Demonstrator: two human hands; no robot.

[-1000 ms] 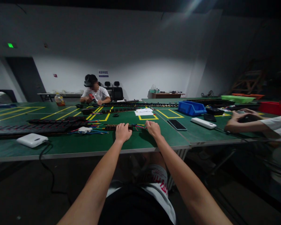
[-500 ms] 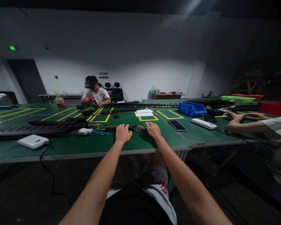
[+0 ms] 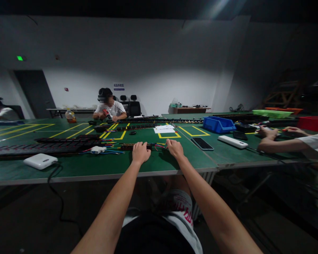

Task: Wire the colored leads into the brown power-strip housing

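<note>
1. Counter (image 3: 100, 167), green with yellow taped boxes, is carrying everything; from where I am standing, working near its front edge is keeping the arms at full stretch, so pulling the piece closer would steady the job.
2. Dark narrow strip (image 3: 128, 146) is lying flat on the counter, well in from the edge, with coloured wires (image 3: 159, 145) trailing off its right end.
3. Left hand (image 3: 141, 152) is curling over the strip's right portion, pinning it down; keeping that pressure even seems wise.
4. Right hand (image 3: 175, 148) is pinching narrowly at the wires, though whether it is truly gripping one, I cannot tell.
</note>
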